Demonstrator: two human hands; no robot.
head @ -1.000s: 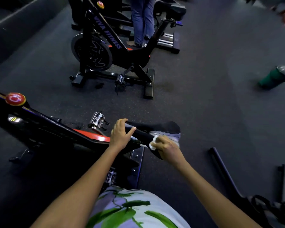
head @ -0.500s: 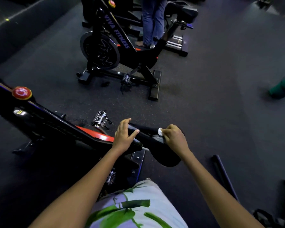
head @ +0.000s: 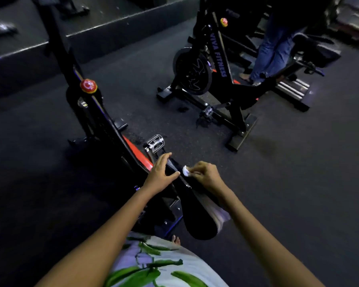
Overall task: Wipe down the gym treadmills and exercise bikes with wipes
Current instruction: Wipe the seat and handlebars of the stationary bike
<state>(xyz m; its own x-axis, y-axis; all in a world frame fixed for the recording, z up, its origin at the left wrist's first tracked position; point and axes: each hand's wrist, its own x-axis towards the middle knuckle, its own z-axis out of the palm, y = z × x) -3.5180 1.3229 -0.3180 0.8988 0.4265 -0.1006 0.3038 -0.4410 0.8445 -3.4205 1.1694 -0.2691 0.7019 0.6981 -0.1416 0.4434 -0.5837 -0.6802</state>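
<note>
Left hand: your left hand (head: 161, 174) rests on the narrow front end of the saddle (head: 197, 212), fingers spread over the top and thumb stretched toward the right side, steadying it rather than closing round it.
Right hand: your right hand (head: 205, 174) is curled, pinching a small white wipe (head: 186, 170) between fingertips and thumb and pressing it onto the saddle nose.
Hands together: the two sit close, just apart, with the wipe between them.
Saddle: black, long, running from your hands back toward your body; its wide rear end shows a pale grey panel on the right edge.
Near bike: the exercise bike (head: 104, 129) you are working on stretches up and left, with a black frame, an orange-red strip, a red knob (head: 88, 85) on the post and a metal pedal (head: 155, 140) just beyond your left hand.
Second bike: another black bike (head: 220, 79) stands well apart, upper right, on the dark floor (head: 298, 172).
Other person: legs in blue jeans (head: 272, 52) stand behind that second bike.
Your clothing: a pale garment with green leaf print (head: 153, 268) fills the bottom edge.
</note>
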